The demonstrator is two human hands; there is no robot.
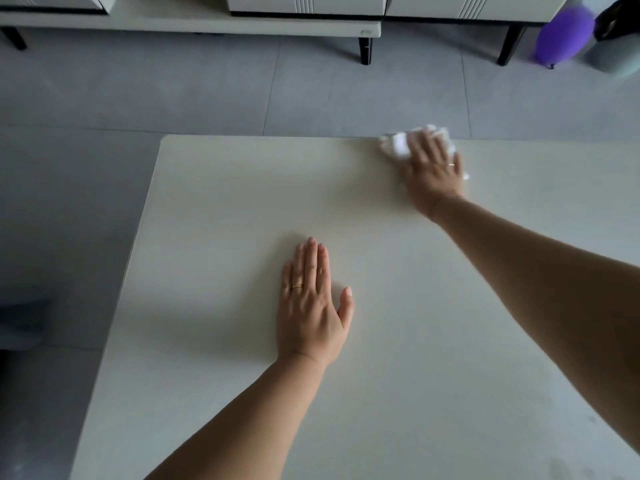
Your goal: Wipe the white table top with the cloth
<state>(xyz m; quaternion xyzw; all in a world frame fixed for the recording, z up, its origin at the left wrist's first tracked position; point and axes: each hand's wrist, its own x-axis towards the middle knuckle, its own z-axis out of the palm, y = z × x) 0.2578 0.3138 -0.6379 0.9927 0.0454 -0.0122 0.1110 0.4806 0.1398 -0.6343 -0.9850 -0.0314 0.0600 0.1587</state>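
The white table top (225, 202) fills most of the view. At its far edge, right of the middle, lies a crumpled white cloth (396, 145). My right hand (433, 171) presses down on the cloth with fingers spread over it, arm stretched forward. My left hand (313, 303) rests flat on the table near the middle, palm down, fingers together, holding nothing. Both hands wear a ring.
Grey tiled floor (173, 91) surrounds the table on the left and beyond. A low white cabinet on black legs (365, 50) runs along the far side. A purple balloon (562, 34) lies at the upper right beside a pale bin (613, 58).
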